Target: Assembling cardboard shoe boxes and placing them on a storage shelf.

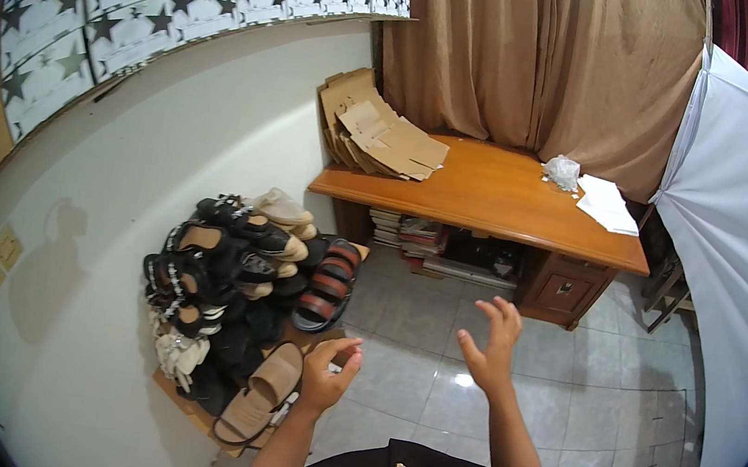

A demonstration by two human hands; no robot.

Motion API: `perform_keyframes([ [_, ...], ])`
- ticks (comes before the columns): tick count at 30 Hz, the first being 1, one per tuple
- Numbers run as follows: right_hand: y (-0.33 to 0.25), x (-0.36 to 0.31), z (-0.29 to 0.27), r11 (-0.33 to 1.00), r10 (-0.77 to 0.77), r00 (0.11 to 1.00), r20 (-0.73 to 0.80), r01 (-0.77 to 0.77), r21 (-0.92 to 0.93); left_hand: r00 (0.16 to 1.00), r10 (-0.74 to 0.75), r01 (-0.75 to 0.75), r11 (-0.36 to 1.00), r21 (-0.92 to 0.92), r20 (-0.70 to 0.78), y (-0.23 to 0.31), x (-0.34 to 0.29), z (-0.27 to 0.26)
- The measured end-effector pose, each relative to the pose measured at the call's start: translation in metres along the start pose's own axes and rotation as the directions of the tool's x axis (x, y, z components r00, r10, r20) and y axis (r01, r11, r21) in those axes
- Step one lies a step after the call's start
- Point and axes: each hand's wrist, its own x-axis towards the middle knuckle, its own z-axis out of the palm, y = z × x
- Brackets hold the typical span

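Observation:
My left hand (322,382) is raised beside the heap of shoes, its fingers loosely curved and the thumb apart from them. Nothing shows in its grasp. Over the tiled floor my right hand (493,360) is held up with fingers and thumb spread, and it too is without any object. Nearest to the left hand are beige slide sandals (259,394) at the near end of the heap. Beyond that hand lie sandals with brown and black straps (328,284). A pile of black shoes (203,255) leans along the wall, with pale shoes (287,218) at its far side.
An orange-brown wooden desk (482,191) stands ahead, bearing flattened cardboard (390,142), a crumpled clear plastic bag (562,172) and white paper (608,205). Books (411,235) fill a shelf below. A brown curtain (545,58) hangs behind; white cloth (745,176) hangs at right.

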Motion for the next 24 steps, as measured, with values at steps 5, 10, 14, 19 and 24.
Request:
perform_keyframes([
  [5,0.074,0.029,0.028,0.999,0.050,0.993,0.105,-0.049,-0.017,0.983,0.146,-0.158,0.981,0.116,0.107,-0.037,0.057,0.073],
  [10,0.138,0.071,0.080,0.999,0.035,0.983,0.181,-0.031,-0.025,0.966,0.117,-0.164,0.966,0.199,0.230,-0.132,0.133,0.117],
  [14,0.200,0.116,0.153,0.998,0.042,0.974,0.222,-0.033,-0.044,0.954,0.126,-0.204,0.939,0.277,0.272,-0.206,0.212,0.150],
  [19,0.271,0.201,0.254,0.998,0.049,0.952,0.301,-0.038,-0.040,0.956,0.123,-0.202,0.935,0.291,0.266,-0.293,0.337,0.204],
  [24,0.327,0.307,0.322,0.998,0.041,0.933,0.359,-0.024,-0.051,0.959,0.134,-0.257,0.784,0.565,0.250,-0.388,0.496,0.231],
])
